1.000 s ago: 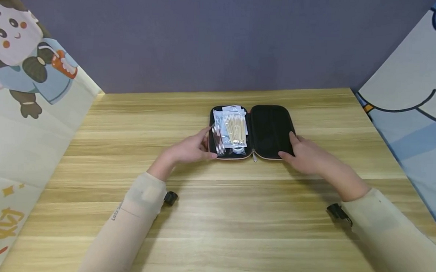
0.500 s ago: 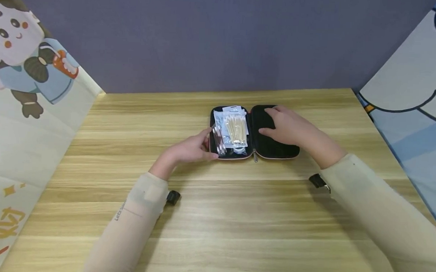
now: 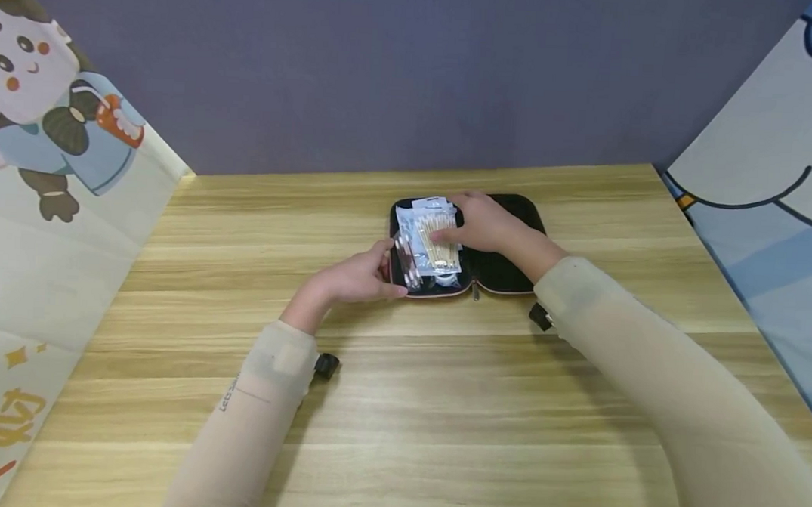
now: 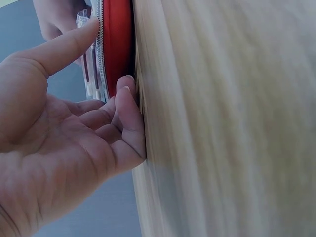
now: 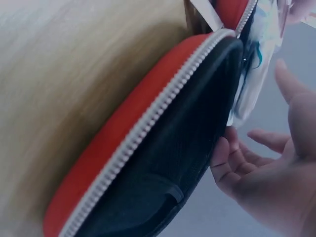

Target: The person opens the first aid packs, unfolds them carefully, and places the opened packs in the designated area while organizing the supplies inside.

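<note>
A zip case (image 3: 497, 271), black inside and red outside, lies unfolded on the table. Its left half holds a clear bag of cotton swabs (image 3: 440, 256) on top of pale blue-white packets (image 3: 410, 222). A slim clear packet with dark reddish sticks (image 3: 406, 259) leans at the left rim. My left hand (image 3: 357, 280) grips the case's left edge, thumb on the zipper and fingers curled against the red side (image 4: 117, 42). My right hand (image 3: 485, 225) reaches over the swab bag, thumb and fingers spread; in the right wrist view its fingertips are at the packets' edge.
The case rests on a wood-grain table (image 3: 413, 405). A dark grey panel (image 3: 413, 80) stands behind it. Printed cartoon panels flank the table at left (image 3: 72, 269) and right (image 3: 756, 185). A zipper pull (image 3: 475, 291) hangs at the case's front.
My right hand has left the right half's outer edge and moved left across it to the swab bag. The left hand has stayed on the case's left edge.
</note>
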Action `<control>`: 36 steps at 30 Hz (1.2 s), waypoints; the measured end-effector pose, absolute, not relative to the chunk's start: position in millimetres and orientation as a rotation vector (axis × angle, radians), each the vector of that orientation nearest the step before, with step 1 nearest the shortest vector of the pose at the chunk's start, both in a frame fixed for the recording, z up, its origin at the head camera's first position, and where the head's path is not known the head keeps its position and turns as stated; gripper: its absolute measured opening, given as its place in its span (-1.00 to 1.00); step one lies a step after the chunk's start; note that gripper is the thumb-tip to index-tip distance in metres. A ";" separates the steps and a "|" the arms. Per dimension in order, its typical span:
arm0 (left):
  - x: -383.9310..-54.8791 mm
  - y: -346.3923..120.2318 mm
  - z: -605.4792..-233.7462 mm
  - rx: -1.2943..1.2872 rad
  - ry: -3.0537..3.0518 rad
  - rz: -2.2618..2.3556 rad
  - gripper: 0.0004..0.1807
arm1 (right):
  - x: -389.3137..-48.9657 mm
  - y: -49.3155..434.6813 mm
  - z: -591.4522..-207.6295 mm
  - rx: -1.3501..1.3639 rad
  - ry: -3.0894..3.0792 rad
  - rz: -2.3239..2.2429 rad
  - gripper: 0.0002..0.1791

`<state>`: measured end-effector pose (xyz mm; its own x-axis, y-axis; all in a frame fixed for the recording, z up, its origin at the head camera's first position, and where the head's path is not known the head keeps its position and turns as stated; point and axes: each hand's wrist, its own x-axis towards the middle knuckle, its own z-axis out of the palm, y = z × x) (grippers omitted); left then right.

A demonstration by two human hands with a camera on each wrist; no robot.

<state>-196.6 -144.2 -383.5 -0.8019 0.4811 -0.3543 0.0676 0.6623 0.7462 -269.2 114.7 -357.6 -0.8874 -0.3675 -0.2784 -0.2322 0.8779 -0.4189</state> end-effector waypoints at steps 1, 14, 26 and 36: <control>-196.5 -144.0 -383.2 0.423 2.344 1.022 0.20 | -269.9 113.6 -358.2 -0.447 2.687 -0.542 0.15; -197.0 -143.1 -382.6 0.425 2.340 1.018 0.19 | -272.1 110.2 -362.9 -0.399 2.695 -0.574 0.19; -196.3 -142.6 -382.9 0.408 2.344 1.003 0.23 | -269.8 117.7 -357.8 -0.427 2.719 -0.605 0.08; -195.5 -141.3 -382.9 0.400 2.341 1.026 0.22 | -274.1 139.7 -349.6 -0.381 2.761 -0.694 -0.05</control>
